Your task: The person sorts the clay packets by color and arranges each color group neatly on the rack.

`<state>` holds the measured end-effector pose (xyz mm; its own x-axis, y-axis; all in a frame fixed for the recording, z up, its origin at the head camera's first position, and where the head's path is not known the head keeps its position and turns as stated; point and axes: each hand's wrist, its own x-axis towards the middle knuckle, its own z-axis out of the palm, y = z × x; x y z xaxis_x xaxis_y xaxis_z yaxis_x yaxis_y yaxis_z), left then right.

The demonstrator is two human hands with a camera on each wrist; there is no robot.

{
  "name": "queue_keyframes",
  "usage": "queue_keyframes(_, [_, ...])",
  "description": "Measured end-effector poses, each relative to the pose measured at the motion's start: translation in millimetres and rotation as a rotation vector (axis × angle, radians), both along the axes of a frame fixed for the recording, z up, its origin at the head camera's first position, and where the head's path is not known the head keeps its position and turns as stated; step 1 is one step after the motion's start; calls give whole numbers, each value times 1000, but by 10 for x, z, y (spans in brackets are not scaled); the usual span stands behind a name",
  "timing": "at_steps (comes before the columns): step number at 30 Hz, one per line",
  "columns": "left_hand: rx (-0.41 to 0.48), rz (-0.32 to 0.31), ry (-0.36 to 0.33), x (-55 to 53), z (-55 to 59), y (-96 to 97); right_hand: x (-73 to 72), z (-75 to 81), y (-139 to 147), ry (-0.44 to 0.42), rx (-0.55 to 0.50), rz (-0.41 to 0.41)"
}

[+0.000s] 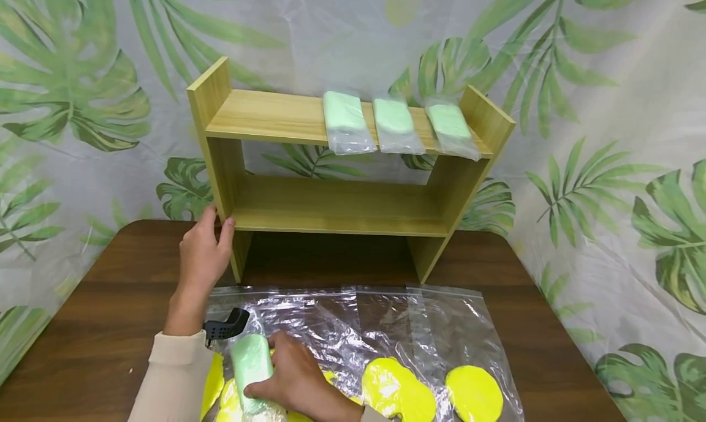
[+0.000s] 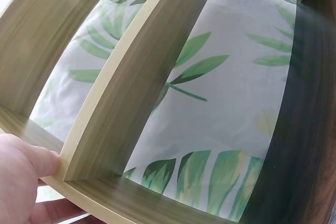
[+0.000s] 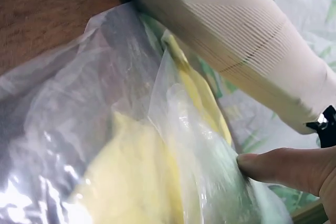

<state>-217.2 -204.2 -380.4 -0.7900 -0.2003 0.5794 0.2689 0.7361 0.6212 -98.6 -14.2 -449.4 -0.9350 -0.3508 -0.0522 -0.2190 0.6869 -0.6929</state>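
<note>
My left hand (image 1: 205,250) grips the left side panel of a small wooden shelf (image 1: 331,223) at the height of its middle board. In the left wrist view the thumb (image 2: 31,156) presses the panel's front edge, with other fingers behind it. My right hand (image 1: 298,373) holds a pale green block in a clear plastic bag (image 1: 252,364) above the table's front part. In the right wrist view the thumb (image 3: 283,169) lies against the wrapped block (image 3: 226,182). Beneath it, yellow flat pieces (image 1: 397,391) lie with clear plastic bags (image 1: 380,318).
Three similar wrapped green blocks (image 1: 344,119) lie on the top board, toward the right, their bag ends hanging over the front edge. The shelf stands at the back of a dark wooden table (image 1: 83,324). A leaf-patterned cloth (image 1: 607,134) hangs behind. A yellow disc (image 1: 474,392) lies at right.
</note>
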Motion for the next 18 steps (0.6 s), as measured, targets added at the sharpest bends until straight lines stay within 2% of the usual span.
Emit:
queue_keyframes(6, [-2, -5, 0, -11, 11, 5, -30, -10, 35, -1, -44, 18])
queue_keyframes(13, [5, -4, -9, -16, 20, 10, -74, 41, 88, -24, -97, -31])
queue_keyframes(18, [7, -2, -22, -2, 16, 9, -140, 41, 151, -103, -168, -28])
